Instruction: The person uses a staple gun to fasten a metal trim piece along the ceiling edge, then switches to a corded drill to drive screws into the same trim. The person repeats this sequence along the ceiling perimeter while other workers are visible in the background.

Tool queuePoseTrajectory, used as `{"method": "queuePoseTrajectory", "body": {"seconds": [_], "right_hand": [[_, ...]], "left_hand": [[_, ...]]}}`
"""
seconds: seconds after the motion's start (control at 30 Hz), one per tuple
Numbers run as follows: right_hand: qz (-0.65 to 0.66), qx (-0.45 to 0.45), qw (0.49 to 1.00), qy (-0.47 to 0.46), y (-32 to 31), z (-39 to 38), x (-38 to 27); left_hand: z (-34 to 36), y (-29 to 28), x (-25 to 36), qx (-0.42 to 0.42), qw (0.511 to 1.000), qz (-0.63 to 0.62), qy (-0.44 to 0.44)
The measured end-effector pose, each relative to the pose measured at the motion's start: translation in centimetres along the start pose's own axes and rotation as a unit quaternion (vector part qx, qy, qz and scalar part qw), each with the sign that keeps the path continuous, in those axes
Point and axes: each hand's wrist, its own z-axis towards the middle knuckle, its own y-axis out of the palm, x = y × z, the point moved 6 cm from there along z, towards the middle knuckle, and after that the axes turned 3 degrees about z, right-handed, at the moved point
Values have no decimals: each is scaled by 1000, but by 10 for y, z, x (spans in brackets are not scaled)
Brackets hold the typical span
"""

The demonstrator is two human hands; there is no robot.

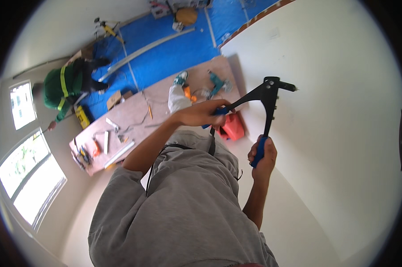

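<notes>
Grey hoodie [187, 209] nearest, left hand [203, 113] and right hand [263, 158] each clamped on 1 of 2 blue handles of black hand riveter [265, 95], handles spread, nose against white wall [334, 133], red toolbox [232, 127] on floor below.

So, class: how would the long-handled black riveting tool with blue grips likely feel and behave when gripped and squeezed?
The riveting tool probably stays stiff: its black arms look like rigid metal. It is likely top-heavy. The blue grips under the left hand and right hand should resist slipping.
</notes>
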Motion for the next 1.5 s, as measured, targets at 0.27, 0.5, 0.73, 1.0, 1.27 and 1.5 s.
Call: {"method": "queuePoseTrajectory", "body": {"seconds": [0.27,0.5,0.73,1.0,1.27,1.5], "right_hand": [[-290,158,943,-39,42,48,34],[-212,142,964,74,55,52,78],[-173,200,947,180,75,56,123],[-131,178,962,160,93,65,155],[-157,156,967,128,98,62,168],[-143,182,961,152,81,43,158]], "left_hand": [[74,49,-106,354,914,-152,-127],[45,-2,-151,247,913,-151,-286],[22,-39,-162,260,891,-64,-368],[7,-62,-206,236,893,81,-375],[-1,-49,-240,163,890,241,-350],[7,-30,-231,152,919,232,-281]]}}
